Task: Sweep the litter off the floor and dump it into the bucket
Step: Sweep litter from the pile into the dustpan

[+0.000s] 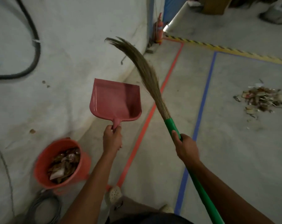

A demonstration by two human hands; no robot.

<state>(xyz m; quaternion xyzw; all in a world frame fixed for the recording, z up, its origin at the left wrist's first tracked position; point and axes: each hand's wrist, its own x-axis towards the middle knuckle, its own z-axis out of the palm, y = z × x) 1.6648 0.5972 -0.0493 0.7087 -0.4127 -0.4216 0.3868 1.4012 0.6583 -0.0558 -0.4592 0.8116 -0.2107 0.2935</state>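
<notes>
Pink plastic forms the dustpan, held up off the floor by the left hand, whose fingers curl round its short handle. The right hand grips the green shaft of a broom, its straw bristles raised and pointing away towards the wall. An orange bucket stands on the floor at lower left, beside the left forearm, partly filled with litter. A loose pile of more scraps lies far right, beyond an orange tape line and a blue tape line, well apart from the bucket.
</notes>
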